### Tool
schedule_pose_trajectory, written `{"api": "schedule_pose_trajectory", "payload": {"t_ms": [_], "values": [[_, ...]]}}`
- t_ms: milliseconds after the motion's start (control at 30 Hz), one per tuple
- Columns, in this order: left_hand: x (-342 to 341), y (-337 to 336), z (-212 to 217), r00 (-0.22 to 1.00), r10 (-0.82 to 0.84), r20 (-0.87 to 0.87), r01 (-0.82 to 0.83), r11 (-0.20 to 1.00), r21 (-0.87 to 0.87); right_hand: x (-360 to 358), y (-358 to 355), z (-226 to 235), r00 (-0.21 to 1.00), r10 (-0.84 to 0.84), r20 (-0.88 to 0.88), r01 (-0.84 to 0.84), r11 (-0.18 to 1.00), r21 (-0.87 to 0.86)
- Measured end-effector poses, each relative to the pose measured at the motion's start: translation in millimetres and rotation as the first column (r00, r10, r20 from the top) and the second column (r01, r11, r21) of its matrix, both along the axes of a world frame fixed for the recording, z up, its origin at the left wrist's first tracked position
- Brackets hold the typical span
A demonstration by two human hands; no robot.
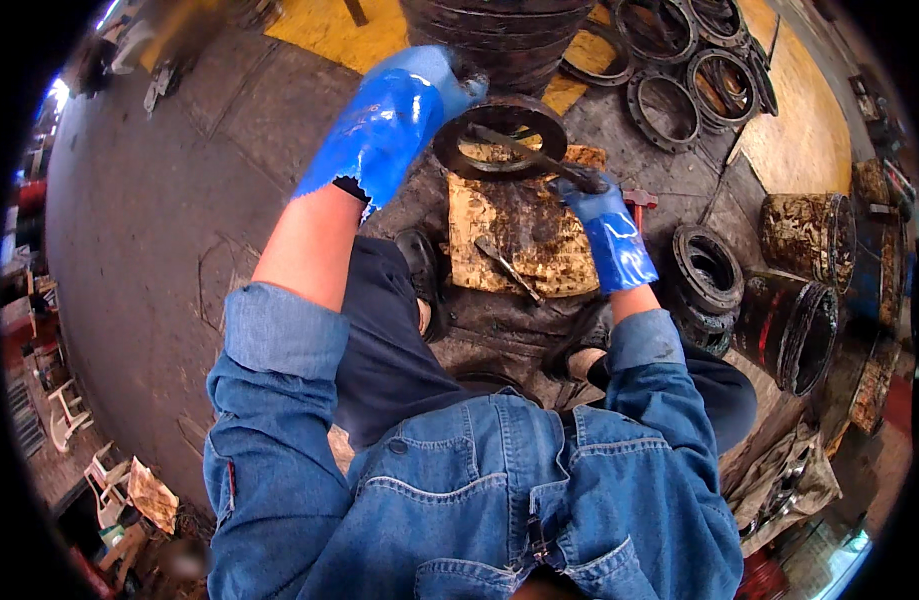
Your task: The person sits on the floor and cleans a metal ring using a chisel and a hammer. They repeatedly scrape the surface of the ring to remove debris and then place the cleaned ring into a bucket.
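My right hand (pixel 591 205), in a blue glove, grips a long dark flat bar tool (pixel 524 150). The bar reaches left across the opening of a dark greasy metal ring (pixel 551 122). My left hand (pixel 434 85), gloved in blue too, is curled closed at the ring's upper left rim, beside a tall dark ribbed stack (pixel 499 40). Its fingertips are partly hidden, so I cannot make out what they hold. Below the ring lies an oil-stained board (pixel 479 220) with a slim metal hand tool (pixel 509 268) on it. A red-headed hammer (pixel 639 198) is just beyond my right hand.
Several black flanged rings (pixel 664 110) lie at the far right by a yellowish sheet (pixel 794 120). Nearer on the right are stacked rings (pixel 707 265), a dark open-ended cylinder (pixel 789 335) and a stained drum (pixel 807 235). A crumpled cloth (pixel 789 490) holds metal pieces.
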State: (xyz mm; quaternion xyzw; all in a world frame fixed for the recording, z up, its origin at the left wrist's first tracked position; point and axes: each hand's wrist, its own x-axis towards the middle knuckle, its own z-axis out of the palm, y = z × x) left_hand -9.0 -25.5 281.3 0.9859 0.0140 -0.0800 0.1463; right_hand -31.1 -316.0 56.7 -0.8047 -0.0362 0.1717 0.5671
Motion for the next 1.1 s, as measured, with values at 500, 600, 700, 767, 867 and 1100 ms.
{"api": "schedule_pose_trajectory", "payload": {"t_ms": [500,600,700,767,867,1100], "values": [[3.2,1.2,-1.0,0.999,-0.008,-0.035,0.01,0.999,0.037,-26.1,-64.2,36.0,0.972,-0.171,-0.164,0.171,0.985,-0.018],[6.1,-2.9,-2.7,1.0,-0.004,-0.018,0.004,1.0,0.003,-20.3,-59.4,32.3,0.974,-0.195,-0.119,0.207,0.974,0.097],[3.3,-0.7,-1.3,1.0,0.022,-0.006,-0.022,1.0,-0.017,-4.0,-54.1,25.2,0.989,-0.102,-0.108,0.113,0.989,0.098],[3.4,-3.2,1.9,1.0,0.021,0.006,-0.021,0.999,-0.027,3.9,-53.2,1.9,0.993,-0.069,-0.093,0.091,0.963,0.254],[-3.8,8.0,2.4,0.999,0.038,0.021,-0.038,0.999,-0.001,8.8,-33.4,1.2,1.0,0.02,0.025,-0.019,0.999,-0.038],[4.8,7.1,-7.8,0.992,0.01,0.126,-0.004,0.999,-0.047,23.6,6.6,-19.6,0.963,-0.09,-0.254,0.19,0.896,0.402]]}}
